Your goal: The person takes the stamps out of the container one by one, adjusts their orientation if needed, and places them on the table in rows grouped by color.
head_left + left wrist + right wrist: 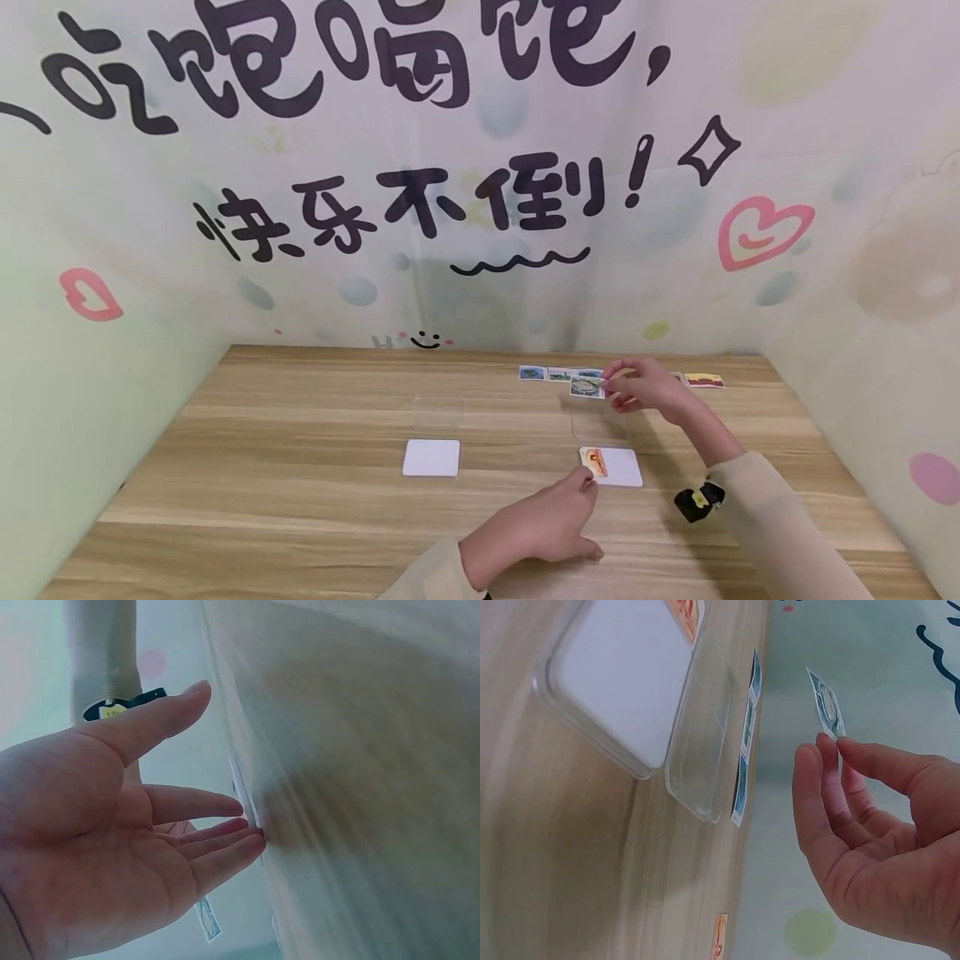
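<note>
1. Picture card (587,387), stadium-like print, is held above the tabletop (300,492) towards its far edge, in front of a row of cards (532,373).
2. Its right end is pinched between the right hand's (643,387) thumb and fingers; its long axis runs left from the fingertips, roughly along that far edge.
3. From those fingers, the white box (622,467) lies towards the tabletop's near edge, past a clear tray (697,742); an orange card (595,458) covers its left end.
4. Nearer that box is the left hand (547,525), thumb spread, fingers extended to its near-left corner; I can't tell how firmly they press.
</note>
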A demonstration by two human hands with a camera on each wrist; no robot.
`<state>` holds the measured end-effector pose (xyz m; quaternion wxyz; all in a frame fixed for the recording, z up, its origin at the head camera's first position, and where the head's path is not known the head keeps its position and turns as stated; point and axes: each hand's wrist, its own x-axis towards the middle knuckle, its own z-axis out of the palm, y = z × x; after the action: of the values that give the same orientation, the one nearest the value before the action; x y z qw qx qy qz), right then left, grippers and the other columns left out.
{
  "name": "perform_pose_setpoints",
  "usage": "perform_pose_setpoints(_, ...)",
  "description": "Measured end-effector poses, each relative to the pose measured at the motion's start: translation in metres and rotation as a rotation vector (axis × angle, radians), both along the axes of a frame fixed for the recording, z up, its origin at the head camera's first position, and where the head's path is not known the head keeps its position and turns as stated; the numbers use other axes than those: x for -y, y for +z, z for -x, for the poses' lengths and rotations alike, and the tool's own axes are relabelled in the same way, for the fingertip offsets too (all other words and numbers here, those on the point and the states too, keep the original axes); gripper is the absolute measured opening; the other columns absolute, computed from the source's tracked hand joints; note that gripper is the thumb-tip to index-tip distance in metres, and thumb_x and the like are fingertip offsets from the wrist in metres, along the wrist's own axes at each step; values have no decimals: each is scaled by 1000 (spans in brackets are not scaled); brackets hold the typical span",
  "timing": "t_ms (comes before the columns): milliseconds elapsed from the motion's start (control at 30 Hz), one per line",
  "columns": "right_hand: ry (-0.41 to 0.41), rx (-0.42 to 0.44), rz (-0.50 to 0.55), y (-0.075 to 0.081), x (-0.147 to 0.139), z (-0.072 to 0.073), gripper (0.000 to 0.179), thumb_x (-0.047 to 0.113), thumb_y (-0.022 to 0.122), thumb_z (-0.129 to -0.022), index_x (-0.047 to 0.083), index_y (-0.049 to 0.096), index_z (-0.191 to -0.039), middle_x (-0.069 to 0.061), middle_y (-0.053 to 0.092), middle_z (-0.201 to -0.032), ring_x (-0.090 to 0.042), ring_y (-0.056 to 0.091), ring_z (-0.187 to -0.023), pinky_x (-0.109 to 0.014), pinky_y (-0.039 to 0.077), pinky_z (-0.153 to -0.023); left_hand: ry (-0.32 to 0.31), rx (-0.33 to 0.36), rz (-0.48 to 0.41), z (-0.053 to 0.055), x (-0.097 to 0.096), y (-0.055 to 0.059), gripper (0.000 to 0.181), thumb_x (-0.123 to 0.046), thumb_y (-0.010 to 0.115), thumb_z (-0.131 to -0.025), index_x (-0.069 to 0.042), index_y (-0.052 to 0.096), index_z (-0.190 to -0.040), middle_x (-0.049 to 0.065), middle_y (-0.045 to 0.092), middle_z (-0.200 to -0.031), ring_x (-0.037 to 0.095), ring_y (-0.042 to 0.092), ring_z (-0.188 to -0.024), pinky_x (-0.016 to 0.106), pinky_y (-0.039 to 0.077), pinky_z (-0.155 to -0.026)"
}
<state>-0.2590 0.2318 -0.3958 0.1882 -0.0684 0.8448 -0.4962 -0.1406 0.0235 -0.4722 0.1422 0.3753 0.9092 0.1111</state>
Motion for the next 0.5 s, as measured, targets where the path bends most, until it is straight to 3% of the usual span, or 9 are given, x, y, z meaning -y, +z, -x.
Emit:
perform_pose_setpoints(133, 4, 6, -6, 0, 1, 3, 20, 10, 60, -107, -7, 58, -119, -24, 70, -107, -26, 71, -86, -40, 64, -81, -7, -8, -7, 5, 0, -11, 84, -55, 73, -96, 1, 50, -154, 5, 41, -153, 6, 47, -136, 16, 40, -113)
perform_pose_setpoints(367, 14, 1, -14, 3, 2, 7, 22, 11, 61, -107, -7, 58, -120, -21, 70, -105, -25, 70, -85, -37, 64, -79, 13, 50, -49, -7, 7, 34, 75, -46, 77, -96, 4, 55, -148, 9, 45, -147, 11, 47, -135, 19, 41, -113)
perform_pose_setpoints(500, 23, -3, -12, 2, 2, 7, 23, 10, 60, -107, -8, 58, -120, -22, 70, -105, -24, 70, -83, -40, 64, -80, 19, 56, -91, -5, 8, 31, 69, -43, 78, -96, 2, 58, -144, 9, 47, -144, 12, 51, -131, 21, 43, -111)
